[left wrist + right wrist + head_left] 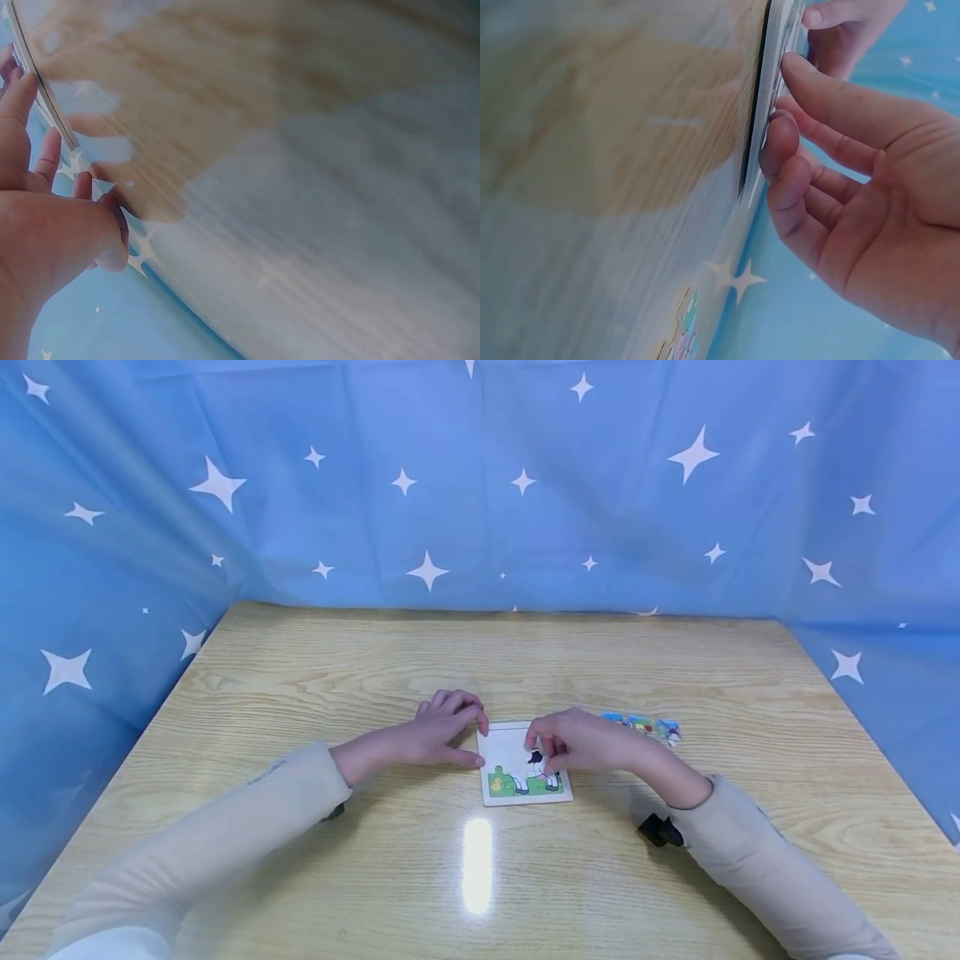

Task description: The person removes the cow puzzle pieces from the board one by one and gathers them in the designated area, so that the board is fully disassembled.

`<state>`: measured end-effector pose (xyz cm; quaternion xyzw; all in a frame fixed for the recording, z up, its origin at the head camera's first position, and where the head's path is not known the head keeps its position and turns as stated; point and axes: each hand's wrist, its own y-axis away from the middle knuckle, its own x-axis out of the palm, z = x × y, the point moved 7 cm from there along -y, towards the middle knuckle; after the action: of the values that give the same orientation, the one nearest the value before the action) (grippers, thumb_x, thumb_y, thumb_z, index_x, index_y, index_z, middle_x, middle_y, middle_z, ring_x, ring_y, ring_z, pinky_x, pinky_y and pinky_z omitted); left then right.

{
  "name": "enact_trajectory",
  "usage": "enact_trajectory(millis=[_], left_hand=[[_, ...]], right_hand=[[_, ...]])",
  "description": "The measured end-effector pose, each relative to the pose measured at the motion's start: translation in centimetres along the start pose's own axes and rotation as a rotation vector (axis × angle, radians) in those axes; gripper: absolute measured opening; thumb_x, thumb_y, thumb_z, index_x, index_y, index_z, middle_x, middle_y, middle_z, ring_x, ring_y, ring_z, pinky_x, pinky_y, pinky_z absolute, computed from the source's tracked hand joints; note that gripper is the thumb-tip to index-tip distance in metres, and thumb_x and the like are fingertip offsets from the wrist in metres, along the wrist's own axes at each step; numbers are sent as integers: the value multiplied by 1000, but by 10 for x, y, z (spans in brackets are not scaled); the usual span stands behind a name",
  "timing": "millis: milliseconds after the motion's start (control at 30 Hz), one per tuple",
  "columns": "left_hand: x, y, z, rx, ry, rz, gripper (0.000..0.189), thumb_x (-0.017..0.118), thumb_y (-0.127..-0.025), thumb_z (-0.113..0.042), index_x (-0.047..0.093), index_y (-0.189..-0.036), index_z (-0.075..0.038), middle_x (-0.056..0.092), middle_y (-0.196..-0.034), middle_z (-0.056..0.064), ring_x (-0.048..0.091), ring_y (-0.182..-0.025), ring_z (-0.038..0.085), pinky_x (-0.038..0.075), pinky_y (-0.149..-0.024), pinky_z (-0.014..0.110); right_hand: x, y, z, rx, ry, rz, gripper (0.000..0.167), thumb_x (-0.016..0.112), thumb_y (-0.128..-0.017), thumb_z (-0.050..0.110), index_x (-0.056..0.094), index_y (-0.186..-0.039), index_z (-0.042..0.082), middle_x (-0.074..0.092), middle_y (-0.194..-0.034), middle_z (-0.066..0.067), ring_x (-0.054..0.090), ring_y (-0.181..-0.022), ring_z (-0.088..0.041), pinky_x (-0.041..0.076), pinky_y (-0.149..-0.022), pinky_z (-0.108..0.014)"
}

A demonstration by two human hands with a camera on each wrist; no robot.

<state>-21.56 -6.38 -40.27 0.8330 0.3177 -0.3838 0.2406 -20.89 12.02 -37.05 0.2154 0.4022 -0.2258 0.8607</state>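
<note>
A square, white-framed jigsaw board lies on the table, its lower part filled with pieces showing green grass, a yellow duck and an animal's white legs. My left hand steadies the board's left edge, with thumb and fingertip apart along it and the other fingers loosely bent. Over the right half of the board, my right hand pinches a white puzzle piece with a black patch between thumb and fingers. This piece sits right above the legs and is partly hidden by the fingers. In the right wrist view the fingertips are right at the board's surface.
Several loose, colourful puzzle pieces lie on the wooden table beyond the right wrist, partly covered by it in the head view. A blue curtain with white stars hangs behind and beside the table. Light reflects off the tabletop in front of the board.
</note>
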Motion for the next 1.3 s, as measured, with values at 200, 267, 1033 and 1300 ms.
enact_trajectory(millis=[200, 267, 1033, 1300], left_hand=[[-1, 0, -1, -4, 5, 2, 35, 78, -104, -33, 58, -128, -17, 37, -163, 19, 27, -148, 44, 28, -112, 59], [-1, 0, -1, -4, 7, 2, 35, 78, -104, -33, 58, -128, -17, 37, -164, 20, 27, -149, 45, 28, -112, 60], [0, 1, -3, -1, -10, 2, 36, 79, -104, -34, 59, -128, -19, 37, -165, 20, 27, -151, 45, 28, -114, 61], [-1, 3, -3, -3, -9, -2, 36, 80, -103, -33, 59, -128, -18, 37, -164, 20, 27, -150, 45, 28, -113, 61]], right_hand=[[0, 0, -1, 28, 29, -8, 23, 85, -97, 5, 72, -116, 4, 61, -85, 6, 51, -76, -5, 48, -73, -27], [0, -1, 0, 35, 35, -5, 23, 85, -97, 5, 72, -116, 4, 61, -87, 5, 52, -77, -6, 49, -73, -27], [2, -2, 5, 77, 81, -5, 27, 88, -94, 5, 65, -108, 10, 58, -98, 0, 53, -87, -14, 49, -80, -32], [0, 3, 10, 27, 99, -71, 27, 81, -96, -5, 61, -99, 13, 52, -88, 3, 48, -80, -12, 43, -72, -29]])
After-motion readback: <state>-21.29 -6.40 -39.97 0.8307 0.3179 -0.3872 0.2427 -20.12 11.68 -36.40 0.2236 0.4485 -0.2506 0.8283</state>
